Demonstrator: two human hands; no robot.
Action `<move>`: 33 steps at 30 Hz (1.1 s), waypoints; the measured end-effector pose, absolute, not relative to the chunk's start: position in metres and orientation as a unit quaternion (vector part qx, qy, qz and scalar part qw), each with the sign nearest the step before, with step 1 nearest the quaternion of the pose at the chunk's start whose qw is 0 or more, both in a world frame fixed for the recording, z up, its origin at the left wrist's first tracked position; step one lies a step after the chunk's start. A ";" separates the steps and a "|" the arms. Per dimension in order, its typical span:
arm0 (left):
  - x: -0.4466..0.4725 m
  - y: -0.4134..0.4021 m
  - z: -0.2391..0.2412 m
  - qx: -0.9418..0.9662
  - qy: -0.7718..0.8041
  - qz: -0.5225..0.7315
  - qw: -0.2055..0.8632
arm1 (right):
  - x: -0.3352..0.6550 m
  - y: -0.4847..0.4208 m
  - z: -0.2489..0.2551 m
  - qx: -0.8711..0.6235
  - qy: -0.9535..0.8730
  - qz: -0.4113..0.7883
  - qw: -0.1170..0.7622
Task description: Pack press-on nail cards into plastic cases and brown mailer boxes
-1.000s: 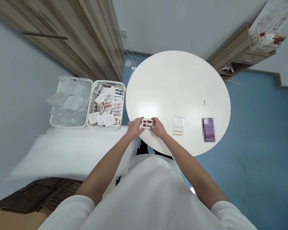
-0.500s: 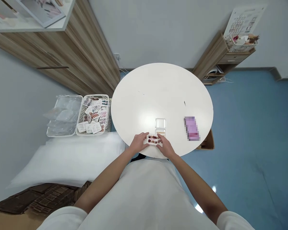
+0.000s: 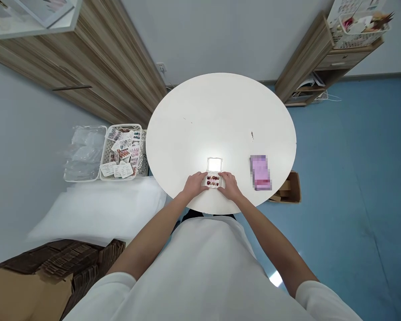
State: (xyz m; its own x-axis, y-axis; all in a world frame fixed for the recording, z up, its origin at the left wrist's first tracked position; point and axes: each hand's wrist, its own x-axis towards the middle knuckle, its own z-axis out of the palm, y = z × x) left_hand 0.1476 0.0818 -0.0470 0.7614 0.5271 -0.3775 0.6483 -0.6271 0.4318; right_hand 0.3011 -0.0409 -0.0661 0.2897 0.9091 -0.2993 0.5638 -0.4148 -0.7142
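Note:
A card of press-on nails (image 3: 213, 180), dark red and pale tones in two rows, lies over the lower half of a clear plastic case (image 3: 214, 164). The case stands open on the white round table (image 3: 220, 111), its lid tipped away from me. My left hand (image 3: 196, 184) grips the left edge of the card, thumb near and fingers far. On the right edge, my right hand (image 3: 229, 185) is closed in the same way. Whether the fingers press on the card alone or on the case too, I cannot tell.
A purple blurred item (image 3: 260, 173) lies at the table's right. Left of the table stand a white basket of nail cards (image 3: 120, 151) and a basket of clear plastic packs (image 3: 86, 154). A cardboard box (image 3: 289, 189) is on the floor at right.
Both hands have brought the nail card right and over the case's lower half, covering the thin stick that showed there. The view has shifted a little.

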 end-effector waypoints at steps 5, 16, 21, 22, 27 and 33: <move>0.152 0.074 -0.056 0.885 0.352 -0.120 0.281 | 0.305 -0.040 -0.075 -0.768 -0.477 0.354 0.238; 0.149 0.066 -0.064 0.830 0.393 -0.086 0.385 | 0.309 -0.040 -0.086 -0.753 -0.512 0.339 0.236; 0.149 0.065 -0.066 0.819 0.399 -0.054 0.409 | 0.309 -0.040 -0.084 -0.754 -0.516 0.335 0.232; 0.149 0.064 -0.066 0.816 0.401 -0.049 0.413 | 0.309 -0.040 -0.084 -0.754 -0.517 0.334 0.231; 0.148 0.064 -0.066 0.804 0.412 -0.039 0.427 | 0.308 -0.041 -0.084 -0.756 -0.516 0.332 0.228; 0.148 0.064 -0.064 0.794 0.421 -0.038 0.438 | 0.307 -0.041 -0.082 -0.760 -0.509 0.330 0.231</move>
